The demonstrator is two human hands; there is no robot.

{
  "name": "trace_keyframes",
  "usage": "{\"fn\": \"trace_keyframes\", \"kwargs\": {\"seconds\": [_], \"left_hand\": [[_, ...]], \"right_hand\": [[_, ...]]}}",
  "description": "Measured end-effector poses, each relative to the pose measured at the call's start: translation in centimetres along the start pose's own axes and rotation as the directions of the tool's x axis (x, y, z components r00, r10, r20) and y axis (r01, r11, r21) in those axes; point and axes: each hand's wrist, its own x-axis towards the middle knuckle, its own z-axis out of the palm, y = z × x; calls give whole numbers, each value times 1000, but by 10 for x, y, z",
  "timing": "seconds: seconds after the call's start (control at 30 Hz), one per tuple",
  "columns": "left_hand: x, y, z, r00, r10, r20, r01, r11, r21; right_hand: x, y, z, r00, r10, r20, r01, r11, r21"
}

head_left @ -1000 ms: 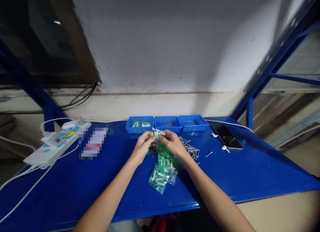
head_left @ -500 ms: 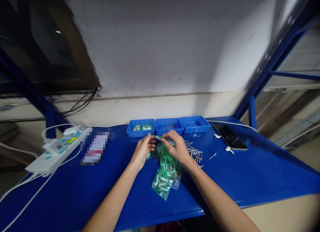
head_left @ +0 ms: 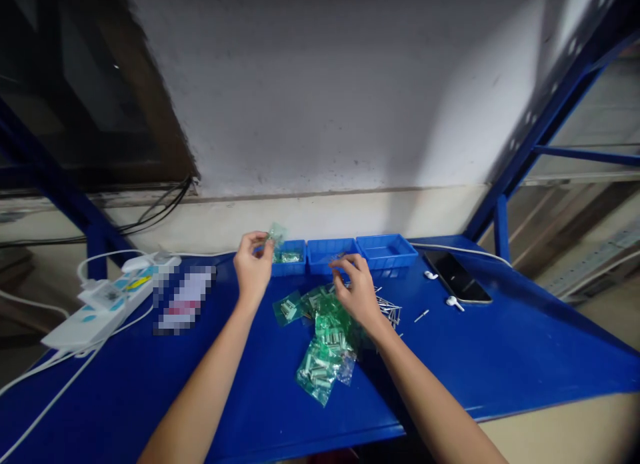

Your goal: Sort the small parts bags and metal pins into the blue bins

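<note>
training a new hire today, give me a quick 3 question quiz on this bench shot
1. True or false: the left hand holds a small bag above the left bin.
2. Which lies right of the three bins? A) power strip B) phone C) bag pile
3. Fill in: the right hand is over the pile of green ____.

Key
1. True: the bag is pinched in its fingers, raised over that bin.
2. B: the phone lies there with two earbuds beside it; the power strip is far left and the pile sits in front of the bins.
3. bags
</note>
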Motion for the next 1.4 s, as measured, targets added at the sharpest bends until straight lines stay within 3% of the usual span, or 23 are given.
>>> {"fn": "trace_keyframes", "kwargs": {"seconds": [0.1,0.2,0.27,0.37,0.43,0.53,0.67,0.93,1.07,1.13,1.23,1.33,1.4], "left_hand": [[16,-4,-1,981,193,17,-193,966,170],[4,-9,-5,900,322,295,-423,811,405],[-17,-10,-8,824,274,496,-514,729,452],[-52,-8,-9,734,129,666,-499,767,402],[-68,-6,-6,725,44,687,-444,792,419],[-76,-5,-2,713,-52,699,-417,770,483],[-75,-9,-1,670,-177,721,-378,754,536],[-72,-16,-1,735,-140,663,-263,842,470],[-68,-17,-1,786,-165,597,-71,934,351],[-67,-17,-1,803,-187,565,34,962,271],[-67,-15,0,831,-177,527,99,980,173],[-69,-8,-1,851,-60,522,-2,993,117],[-72,-3,-2,832,98,546,-187,976,110]], "right_hand": [[2,4,-4,999,48,-15,-48,999,-15],[3,4,-5,997,74,11,-74,996,-41],[4,4,-6,994,92,59,-88,994,-60],[5,6,-6,979,110,171,-96,991,-90],[6,9,-6,953,113,282,-80,989,-127],[5,17,-6,872,157,463,-59,974,-218],[3,24,-8,796,239,556,-76,951,-300],[3,24,-3,805,257,534,-144,959,-245],[3,28,-1,816,276,508,-196,959,-207],[3,27,-1,836,265,480,-199,962,-185],[3,16,-1,914,201,351,-153,975,-159],[1,-1,0,962,171,214,-166,985,-43],[0,-11,2,942,238,237,-273,953,130]]}}
